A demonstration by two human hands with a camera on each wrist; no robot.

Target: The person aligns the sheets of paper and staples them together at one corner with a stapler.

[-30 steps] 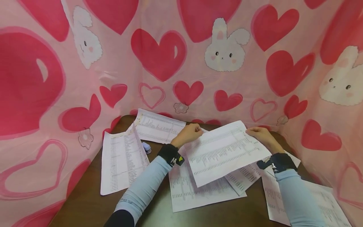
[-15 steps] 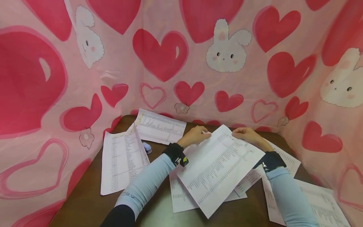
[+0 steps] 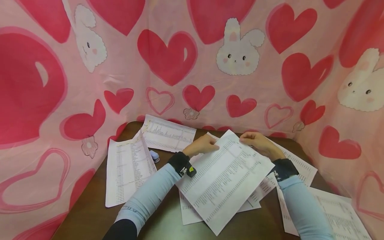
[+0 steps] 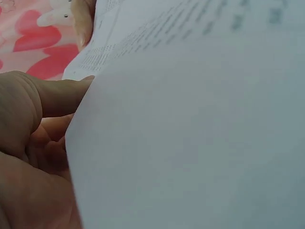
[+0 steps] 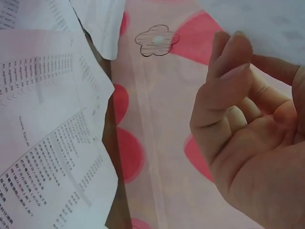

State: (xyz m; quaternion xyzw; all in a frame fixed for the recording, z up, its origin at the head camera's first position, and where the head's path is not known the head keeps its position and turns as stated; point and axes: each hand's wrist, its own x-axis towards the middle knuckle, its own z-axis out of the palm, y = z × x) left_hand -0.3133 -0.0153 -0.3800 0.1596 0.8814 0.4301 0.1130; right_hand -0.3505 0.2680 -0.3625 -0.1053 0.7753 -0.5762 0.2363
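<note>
A printed sheet of paper (image 3: 225, 183) is held up slantwise over other sheets, one corner pointing toward the table's front. My left hand (image 3: 202, 145) pinches its upper left edge between thumb and fingers; in the left wrist view the thumb (image 4: 64, 95) lies on the paper's edge. On the upper right edge, my right hand (image 3: 259, 143) grips the same sheet with curled fingers, and the right wrist view has the fingertips (image 5: 233, 52) at the paper. Beneath it lie more printed sheets (image 3: 188, 210), mostly covered.
Two printed sheets, one upright-lying (image 3: 129, 173) and one slanted (image 3: 168, 133), rest at the left. Between them and my left wrist is a small pale-blue stapler-like object (image 3: 154, 156). More sheets (image 3: 336, 213) lie at right. A pink heart-patterned cloth (image 3: 204, 76) surrounds the brown table (image 3: 90, 206).
The held sheet has turned, its lower corner swinging toward the front and its top shifting left. My right hand has moved left, closer to my left hand.
</note>
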